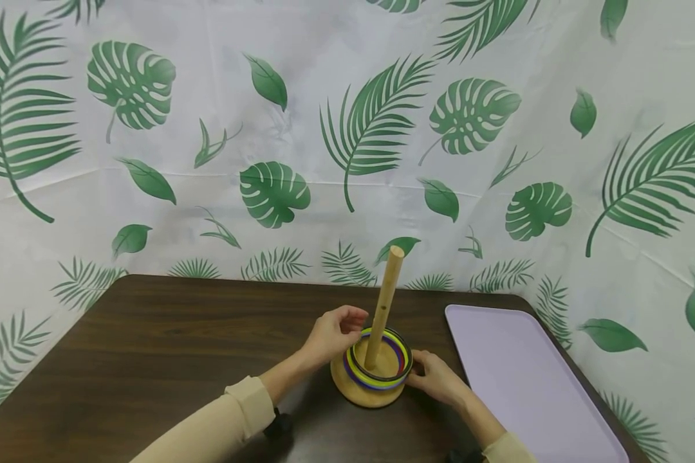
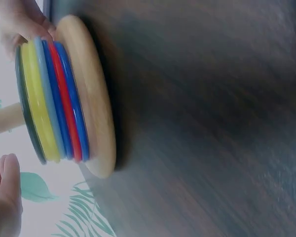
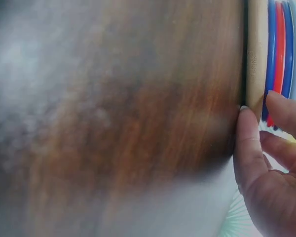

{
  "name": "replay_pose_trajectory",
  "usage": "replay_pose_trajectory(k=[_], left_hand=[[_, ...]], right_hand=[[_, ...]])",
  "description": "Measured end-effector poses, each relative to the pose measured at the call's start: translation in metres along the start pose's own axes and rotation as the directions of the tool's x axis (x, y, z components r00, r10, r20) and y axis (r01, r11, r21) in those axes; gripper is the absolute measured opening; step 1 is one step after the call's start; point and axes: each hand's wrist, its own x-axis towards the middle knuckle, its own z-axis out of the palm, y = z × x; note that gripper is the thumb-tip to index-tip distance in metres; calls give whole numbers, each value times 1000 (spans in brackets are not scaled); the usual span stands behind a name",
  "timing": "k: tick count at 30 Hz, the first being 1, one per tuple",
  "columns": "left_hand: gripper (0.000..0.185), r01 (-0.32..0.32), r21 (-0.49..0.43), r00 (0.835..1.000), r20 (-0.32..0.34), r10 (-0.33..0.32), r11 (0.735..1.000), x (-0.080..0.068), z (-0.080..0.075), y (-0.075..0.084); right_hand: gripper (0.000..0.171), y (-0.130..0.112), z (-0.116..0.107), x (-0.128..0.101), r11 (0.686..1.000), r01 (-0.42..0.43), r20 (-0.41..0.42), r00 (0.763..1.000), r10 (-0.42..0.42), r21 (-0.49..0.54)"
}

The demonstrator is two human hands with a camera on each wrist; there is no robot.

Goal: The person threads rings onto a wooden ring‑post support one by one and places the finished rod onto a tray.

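A round wooden base [image 1: 370, 399] with an upright wooden peg [image 1: 387, 296] stands on the table. Stacked rings circle the peg low down: a black ring [image 2: 28, 108] on top, then yellow [image 2: 41, 101], light blue [image 2: 53, 101], blue, red [image 2: 66, 101] and another blue ring [image 2: 76, 103]. My left hand [image 1: 331, 331] hovers at the stack's left, fingers loosely bent; the left wrist view shows a gap between it and the rings. On the right side, my right hand [image 1: 438, 378] touches the base edge and the rings' side with its fingertips.
A pale purple tray [image 1: 515, 360] lies to the right on the dark wooden table [image 1: 208, 341]. Behind the table hangs a white cloth [image 1: 208, 225] printed with green leaves.
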Motion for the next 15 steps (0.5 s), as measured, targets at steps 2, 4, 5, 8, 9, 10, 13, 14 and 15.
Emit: replay_pose_trajectory(k=[2,4,5,8,9,10,13,14,15], left_hand=[[30,-14,-20,1000,19,15,1000,-1,2,2],[32,-16,-36,999,30,17,999,-2,3,2],[33,-15,-41,999,33,16,999,-3,4,3],[34,-9,-69,999,37,11,998,-4,6,3],[34,-7,-79,999,37,10,997,-4,7,3],[34,-3,-90,999,38,7,996,-4,8,3],[34,-4,-114,999,33,8,993,-4,11,4],[35,-7,-125,1000,29,11,992,-3,12,4],[35,-10,-128,1000,24,13,992,-4,13,5]], right_hand=[[26,0,0,-1,1000,-3,4,1000,3,17],[32,0,0,-3,999,5,13,1000,-6,46],[35,1,-1,-4,998,8,16,1000,-9,68],[44,2,-4,-8,992,-10,12,1000,9,124],[47,2,-5,-10,989,-28,7,1000,28,145],[50,3,-7,-12,984,-57,4,998,57,168],[53,5,-15,-20,968,-117,-20,992,125,223],[54,6,-19,-22,963,-130,-29,990,141,238],[53,8,-23,-25,960,-135,-51,987,152,246]])
